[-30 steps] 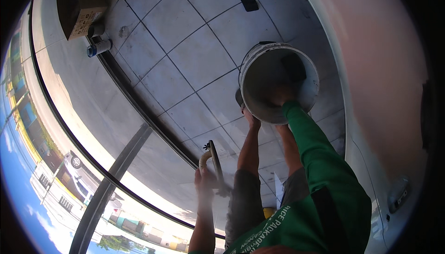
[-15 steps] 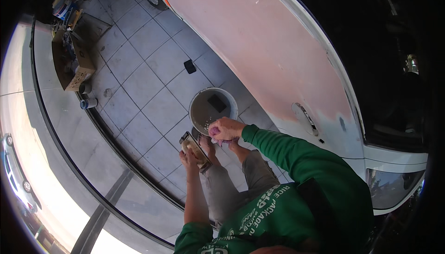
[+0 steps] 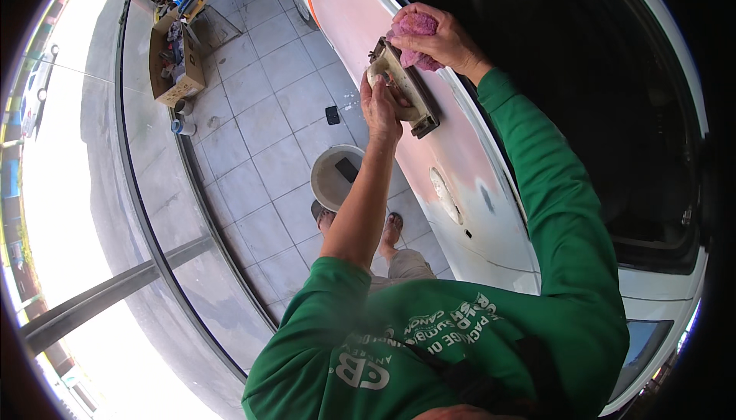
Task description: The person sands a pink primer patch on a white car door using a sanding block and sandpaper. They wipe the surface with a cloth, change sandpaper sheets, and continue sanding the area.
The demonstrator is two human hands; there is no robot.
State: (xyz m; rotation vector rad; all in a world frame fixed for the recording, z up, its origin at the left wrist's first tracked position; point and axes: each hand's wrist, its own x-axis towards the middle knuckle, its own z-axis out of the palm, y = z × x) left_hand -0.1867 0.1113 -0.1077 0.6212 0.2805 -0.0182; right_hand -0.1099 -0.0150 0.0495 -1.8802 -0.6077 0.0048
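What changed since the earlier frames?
Right hand, in the bucket at first, has come out and up, gripping a pink cloth by the car door. Left hand raised the sanding block to the door too. Unchanged: its hold, bucket and black pad on the floor.

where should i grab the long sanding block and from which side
Probably by the pale curved handle, from the left: it rises off the side of the sanding block facing away from the car door, and the left hand holds it.
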